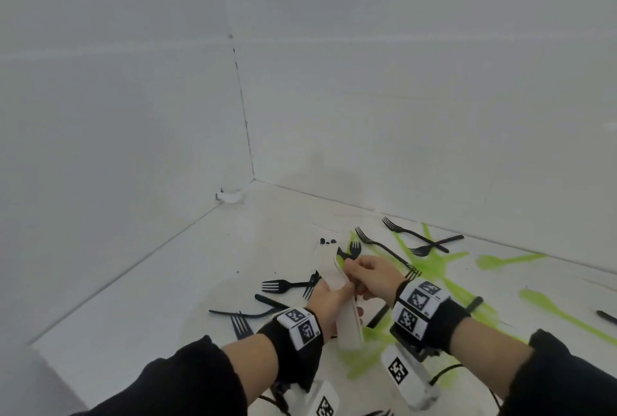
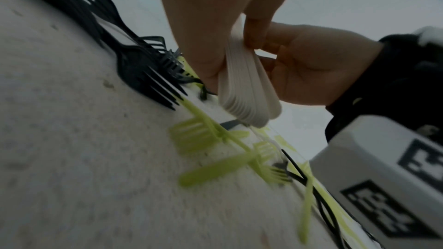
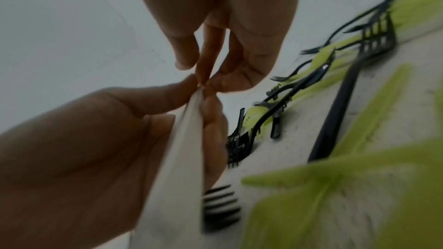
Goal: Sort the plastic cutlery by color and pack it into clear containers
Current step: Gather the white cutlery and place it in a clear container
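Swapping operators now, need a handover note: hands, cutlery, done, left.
Left hand grips a stack of white cutlery, handle ends down.
Right hand pinches the stack near its top, fingers curled.
Black forks and green cutlery lie mixed and loose on the white table.
Done: white pieces gathered in hand.
Left: sort black and green, pack all three colors. No clear container is in view.

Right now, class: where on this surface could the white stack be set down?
Bare surface lies left of the black forks, toward the wall corner. It is crowded right of the hands, where green cutlery and black forks overlap.
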